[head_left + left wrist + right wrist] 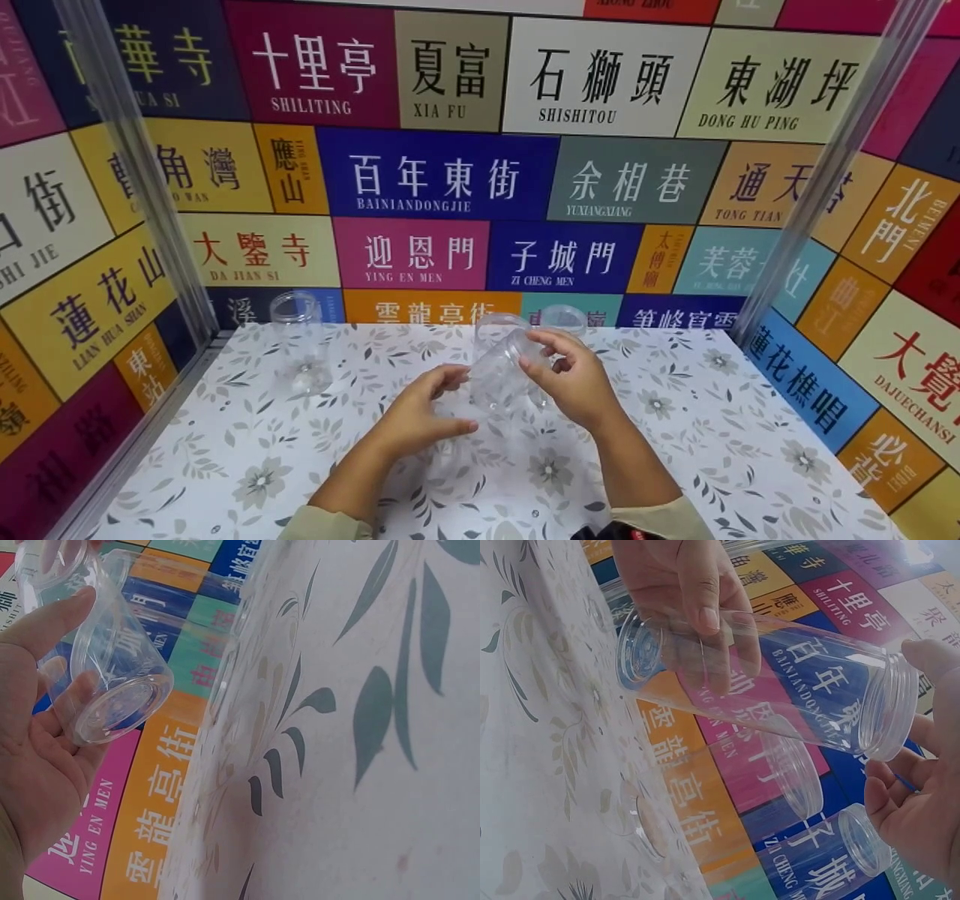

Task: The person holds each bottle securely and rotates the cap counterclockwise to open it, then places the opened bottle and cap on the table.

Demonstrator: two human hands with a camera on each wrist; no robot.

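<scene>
Clear jar, held aslant in the air above the middle of the counter, with mouth raised toward the counter's right side and base dipped toward the left. Clamped at the mouth by the right hand, in a grip pinched together on the rim between thumb and curled fingers. Around the jar's lower end, likewise above the counter's middle, the left hand, with thumb and fingers apart in a loose curve. Cannot tell whether touching the plastic; in the right wrist view, seen partly through the clear side of the jar.

Toward the counter's far edge, partly hidden behind the held jar, a second jar. Just beside, more to the counter's right, a third jar. Near the counter's far left corner, well apart from those two, a fourth jar, standing upright. All see-through, with faint outlines.

Patterned across the counter: grey leaves and flowers on white. Reaching in from the counter's near edge: both forearms, in pale olive sleeves. Beyond the counter's far edge: a wall of coloured signs, lettered in Chinese characters and Latin capitals
</scene>
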